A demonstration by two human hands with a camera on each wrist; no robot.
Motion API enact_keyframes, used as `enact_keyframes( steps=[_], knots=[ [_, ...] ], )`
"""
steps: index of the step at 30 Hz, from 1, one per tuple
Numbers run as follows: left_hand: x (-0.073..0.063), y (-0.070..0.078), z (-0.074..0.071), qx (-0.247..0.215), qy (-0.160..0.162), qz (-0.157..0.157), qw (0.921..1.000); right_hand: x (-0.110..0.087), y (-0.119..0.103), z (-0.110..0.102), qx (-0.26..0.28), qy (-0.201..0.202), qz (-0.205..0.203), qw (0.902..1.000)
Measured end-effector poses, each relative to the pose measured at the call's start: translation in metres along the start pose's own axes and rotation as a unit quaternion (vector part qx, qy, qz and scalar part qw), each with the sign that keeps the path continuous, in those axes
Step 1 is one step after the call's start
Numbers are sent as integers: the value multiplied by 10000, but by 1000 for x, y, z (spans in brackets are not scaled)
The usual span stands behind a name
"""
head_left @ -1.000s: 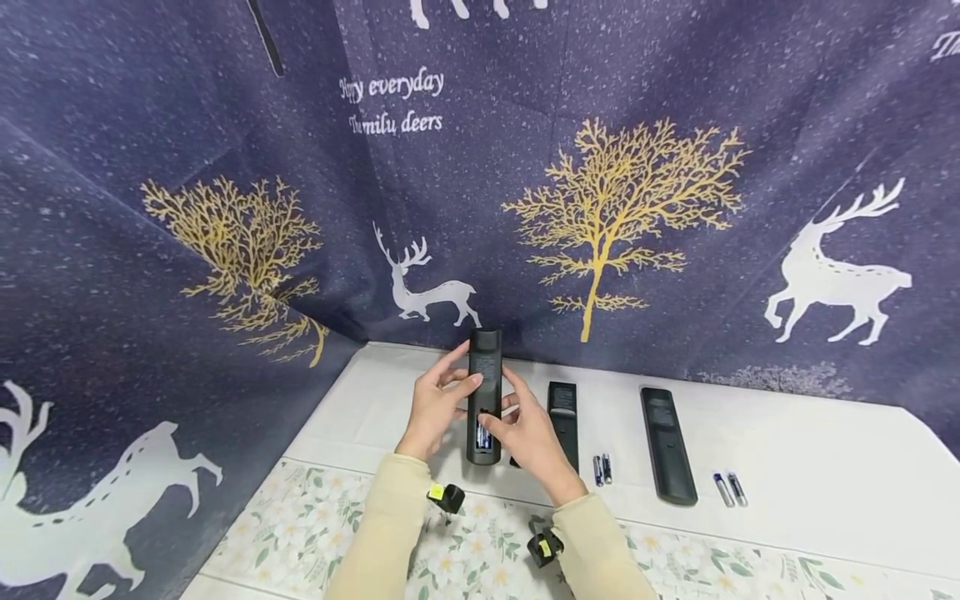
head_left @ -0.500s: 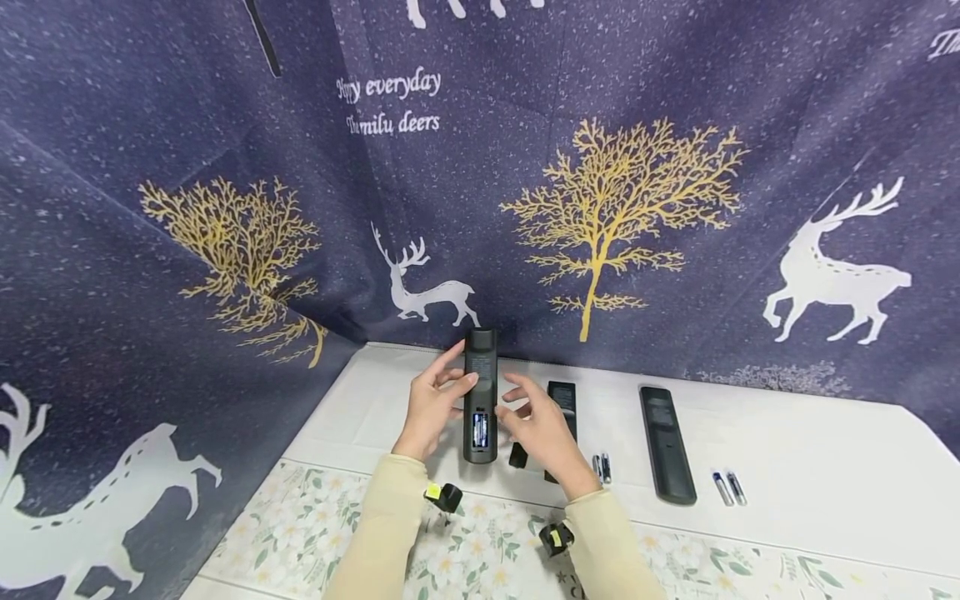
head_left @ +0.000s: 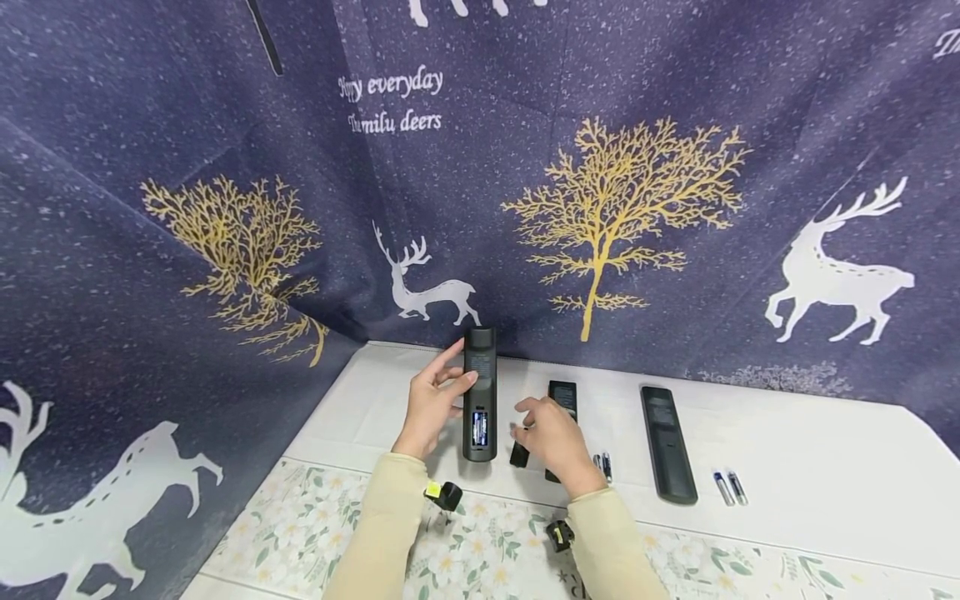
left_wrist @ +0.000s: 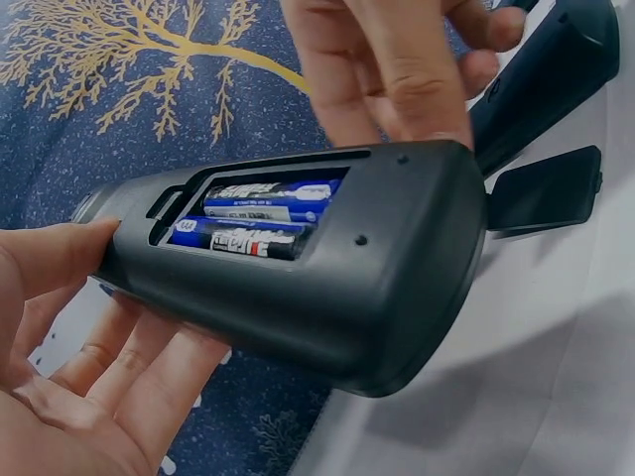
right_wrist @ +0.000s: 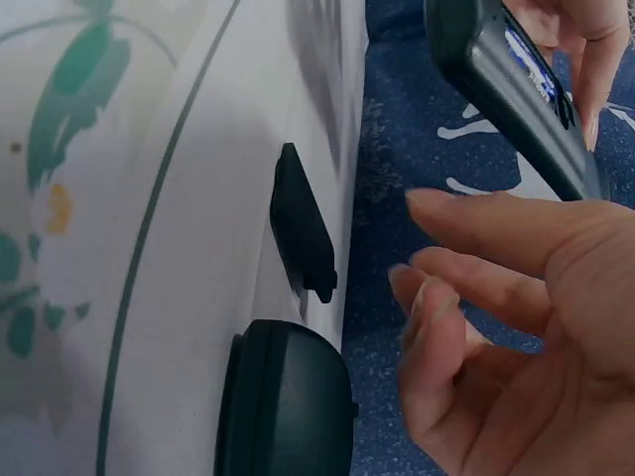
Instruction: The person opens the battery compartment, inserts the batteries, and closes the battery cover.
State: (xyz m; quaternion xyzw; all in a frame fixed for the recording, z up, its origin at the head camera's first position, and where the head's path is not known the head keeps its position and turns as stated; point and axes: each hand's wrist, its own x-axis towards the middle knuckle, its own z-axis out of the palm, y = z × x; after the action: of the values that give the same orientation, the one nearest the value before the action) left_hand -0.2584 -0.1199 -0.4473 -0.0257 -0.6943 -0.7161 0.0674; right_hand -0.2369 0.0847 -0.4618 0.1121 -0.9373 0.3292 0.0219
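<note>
My left hand (head_left: 427,410) grips a black remote control (head_left: 481,362) by its sides, back face toward me. In the left wrist view its battery compartment stands uncovered, with two blue AAA batteries (left_wrist: 248,216) lying side by side inside. My right hand (head_left: 557,435) hovers with bent fingers over the table, right of that remote, holding nothing. Just below its fingertips lies a small black battery cover (head_left: 518,454), which the right wrist view shows apart from the hand. A second black remote (head_left: 562,393) lies partly hidden behind my right hand.
Two loose batteries (head_left: 603,467) lie right of the second remote, partly behind my right hand. Farther right are a third black remote (head_left: 667,450) and another battery pair (head_left: 730,488). A dark patterned cloth (head_left: 450,208) hangs behind the white table (head_left: 810,467).
My right hand has come off the remote's battery compartment and moved right, above the battery cover. The left hand keeps hold of the remote, which has shifted slightly left.
</note>
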Motion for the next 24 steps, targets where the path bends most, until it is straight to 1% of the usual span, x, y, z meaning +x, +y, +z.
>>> enact_keyframes(
  steps=[5,10,16,21,24],
  knots=[
    [0,1,-1,-18,0,-15,10000,-2,-3,2,12,-489,447,9978],
    [-1,2,-1,-40,4,-28,10000,-3,-3,4,-126,-606,719,9955],
    [0,2,0,-71,-13,-2,10000,-5,-2,4,-320,-669,733,9945],
    [-1,3,-1,-55,13,-3,10000,-4,0,7,-401,-605,620,9954],
    [0,2,-1,-44,24,-30,10000,-4,0,8,-425,-479,533,9965]
  ],
)
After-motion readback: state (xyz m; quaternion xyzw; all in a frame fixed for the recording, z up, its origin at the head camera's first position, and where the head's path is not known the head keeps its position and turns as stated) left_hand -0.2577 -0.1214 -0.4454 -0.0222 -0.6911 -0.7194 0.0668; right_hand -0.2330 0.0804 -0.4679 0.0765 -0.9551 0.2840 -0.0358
